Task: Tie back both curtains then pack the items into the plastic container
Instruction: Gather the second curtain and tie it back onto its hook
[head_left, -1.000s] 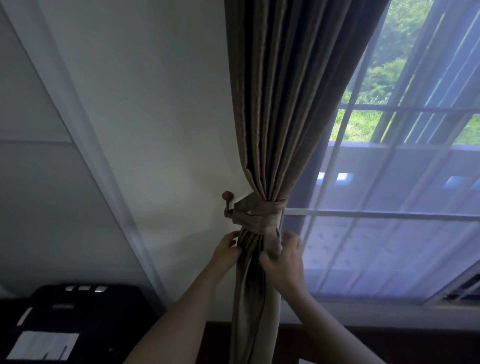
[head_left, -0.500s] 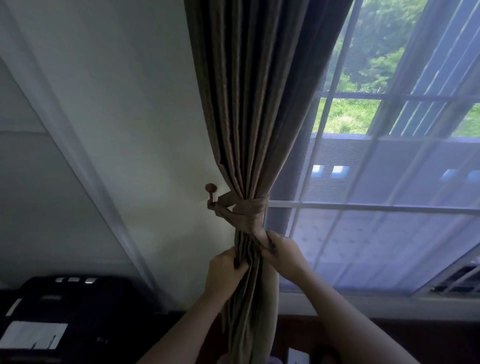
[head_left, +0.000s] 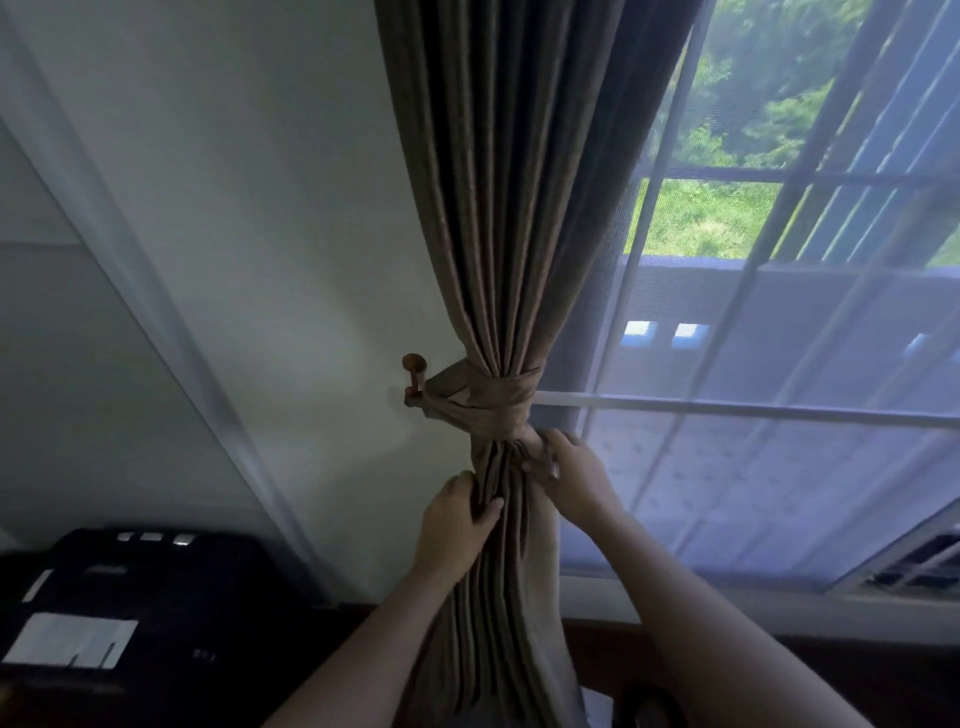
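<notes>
The left hand (head_left: 457, 525) has slid down the gathered cloth from a second ago and now sits lower than its partner, while the right hand (head_left: 569, 470) stays tucked close under the tie. Both hands grip the brown curtain (head_left: 509, 208): the left has its fingers wrapped round the bundled folds, the right pinches the pleats from the other side. The tieback band (head_left: 498, 402) lies directly above the hands and cinches the curtain tight. The right hand is the nearer, its fingers just beneath the band's lower edge. The curtain's long axis runs straight up and down between the two hands, so any tidying pull appears likely to go downward along the folds. Up and to the left of the left hand, the band loops onto a wooden hook (head_left: 414, 376) fixed to the pale wall (head_left: 285, 234). To the right of the right hand, a sheer (head_left: 753, 493) veils the window (head_left: 701, 218). Below and left of the left hand sits a dark case (head_left: 156, 597). No plastic container or second curtain is in view.
</notes>
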